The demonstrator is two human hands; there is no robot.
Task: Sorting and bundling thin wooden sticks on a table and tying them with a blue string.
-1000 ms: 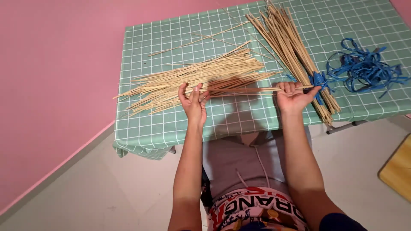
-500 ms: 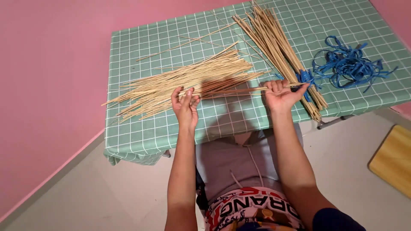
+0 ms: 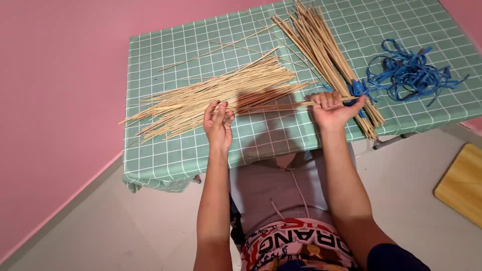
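Observation:
A loose heap of thin pale bamboo sticks [image 3: 221, 90] lies across the green checked tablecloth [image 3: 281, 135]. My left hand [image 3: 217, 122] rests at the heap's near edge, fingertips pinching a stick. My right hand [image 3: 331, 108] is closed around the ends of a few sticks [image 3: 281, 105] that reach left toward my left hand. Just right of that hand lies a tied bundle of sticks [image 3: 326, 55], bound near its lower end with blue string [image 3: 357, 89].
A tangle of blue plastic string [image 3: 409, 73] lies at the table's right. Two single sticks [image 3: 221, 47] lie apart at the back. A pink wall is to the left, a wooden board [image 3: 462, 183] on the floor at right. My lap is under the table's near edge.
My left hand's fingers have drawn together from spread to pinching at the heap's edge. The view has shifted slightly. My right hand keeps its grip.

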